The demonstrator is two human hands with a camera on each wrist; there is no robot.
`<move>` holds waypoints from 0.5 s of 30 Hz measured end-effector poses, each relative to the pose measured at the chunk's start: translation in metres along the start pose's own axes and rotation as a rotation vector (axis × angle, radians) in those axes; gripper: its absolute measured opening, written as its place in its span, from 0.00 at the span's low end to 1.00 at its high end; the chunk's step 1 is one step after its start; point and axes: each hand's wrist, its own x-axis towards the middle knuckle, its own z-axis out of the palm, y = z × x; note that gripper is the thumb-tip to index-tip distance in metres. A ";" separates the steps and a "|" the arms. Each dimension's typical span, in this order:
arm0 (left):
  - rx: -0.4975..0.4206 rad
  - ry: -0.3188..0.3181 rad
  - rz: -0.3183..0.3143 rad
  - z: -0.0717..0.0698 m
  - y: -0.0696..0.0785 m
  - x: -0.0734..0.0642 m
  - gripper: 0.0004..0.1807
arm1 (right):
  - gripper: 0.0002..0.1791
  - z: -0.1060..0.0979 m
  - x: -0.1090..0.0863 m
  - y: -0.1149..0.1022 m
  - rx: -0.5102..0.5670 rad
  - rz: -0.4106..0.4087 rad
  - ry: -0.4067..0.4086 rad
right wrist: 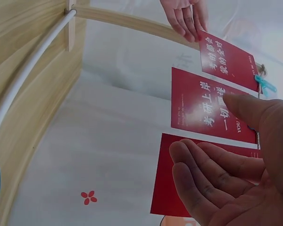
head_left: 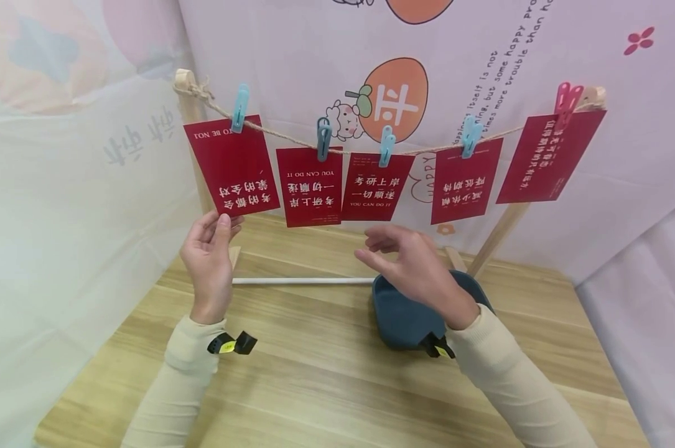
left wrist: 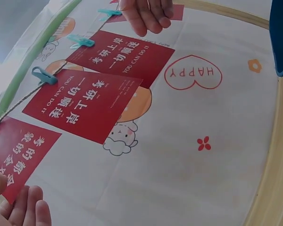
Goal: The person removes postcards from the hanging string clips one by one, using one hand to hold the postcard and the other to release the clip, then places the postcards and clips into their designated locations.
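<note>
Low on the leftmost red card (head_left: 242, 158), my left hand (head_left: 208, 264) pinches the bottom edge between thumb and fingers. A light blue clothespin (head_left: 239, 107) holds that card's top to a twine line (head_left: 281, 134). My right hand (head_left: 418, 267) hovers with loosely bent fingers and holds nothing. It is just below the middle red card (head_left: 371, 199), which hangs from another light blue clothespin (head_left: 387, 149). Between these two, one more red card (head_left: 309, 174) hangs from a dark teal clothespin (head_left: 323, 138). In the right wrist view, the right fingers (right wrist: 217, 174) overlap a card.
Farther right hang a red card (head_left: 466, 208) under a light blue clothespin and another (head_left: 539, 162) under a pink clothespin (head_left: 563, 102). Wooden posts (head_left: 496, 239) carry the twine. A white rod (head_left: 303, 281) runs low between them. A dark blue tray (head_left: 399, 330) sits beneath my right hand.
</note>
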 end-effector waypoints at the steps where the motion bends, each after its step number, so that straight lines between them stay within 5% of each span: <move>1: -0.010 0.005 0.002 -0.001 0.000 0.000 0.08 | 0.27 0.000 0.001 -0.002 0.005 -0.007 -0.001; 15: -0.079 0.032 0.028 -0.004 0.005 -0.001 0.06 | 0.27 -0.001 0.025 -0.039 -0.001 -0.081 0.007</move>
